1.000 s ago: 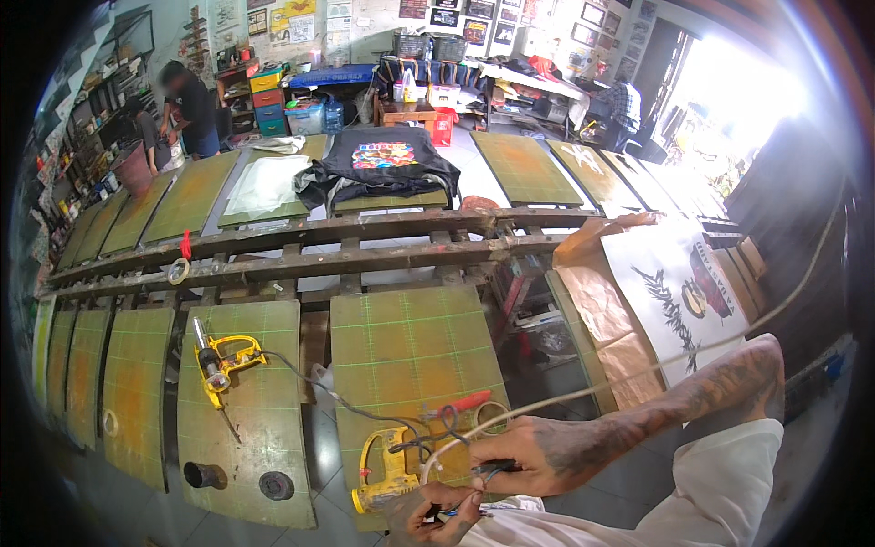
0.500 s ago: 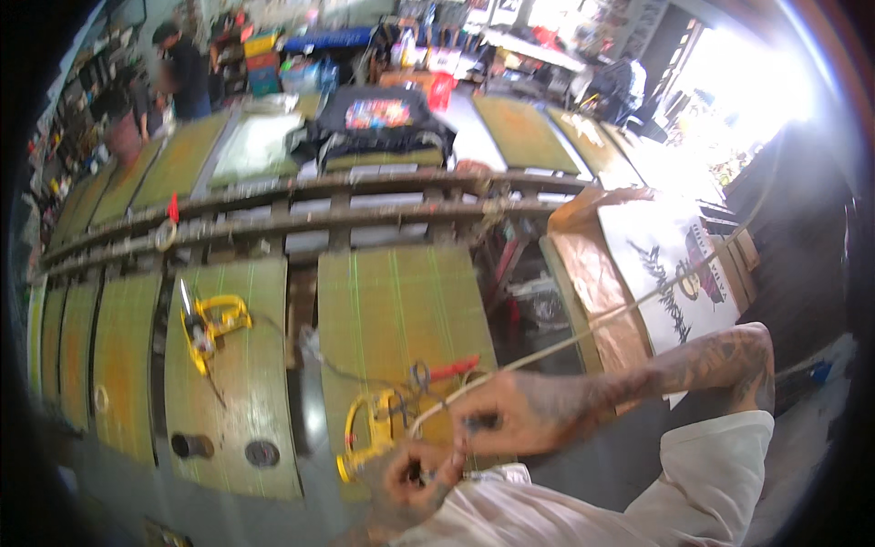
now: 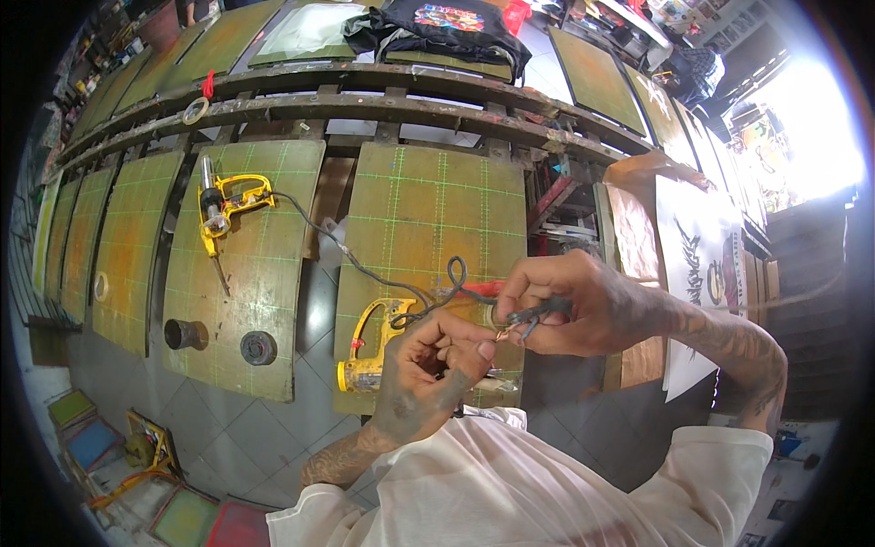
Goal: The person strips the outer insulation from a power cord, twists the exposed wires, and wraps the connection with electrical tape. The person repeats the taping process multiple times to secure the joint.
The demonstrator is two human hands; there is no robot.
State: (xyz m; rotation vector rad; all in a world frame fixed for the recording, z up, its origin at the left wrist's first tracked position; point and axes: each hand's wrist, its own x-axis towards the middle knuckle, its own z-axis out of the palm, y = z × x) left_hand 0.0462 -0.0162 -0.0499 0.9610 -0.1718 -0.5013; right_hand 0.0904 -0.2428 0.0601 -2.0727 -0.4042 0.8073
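Note:
My right hand (image 3: 579, 305) is closed on a dark cable (image 3: 556, 310) with split grey-blue wires. My left hand (image 3: 433, 374) pinches at exposed copper strands (image 3: 501, 335), close to my right thumb. Below my hands, a yellow heat-gun-like tool (image 3: 358, 369) lies on a green gridded board (image 3: 383, 228), beside coiled dark cord (image 3: 456, 278) and a red-handled object (image 3: 481, 288), partly hidden. A second yellow tool with a metal barrel (image 3: 228, 196) lies on the left board, its cord running toward my hands. That board also holds a dark cylinder (image 3: 182, 333) and dark round piece (image 3: 258, 347).
Rows of boards (image 3: 137, 246) run along metal rails (image 3: 410, 114). A black printed shirt (image 3: 456, 32) lies on the far row. A printed white sheet (image 3: 688, 237) and brown paper (image 3: 629, 191) are at right, screen frames (image 3: 187, 520) at lower left. Another person (image 3: 196, 9) shows at top left.
My view has tilted down, so the boards appear higher and screen frames show at lower left. Both hands appear higher, with the copper wire ends now visible between them.

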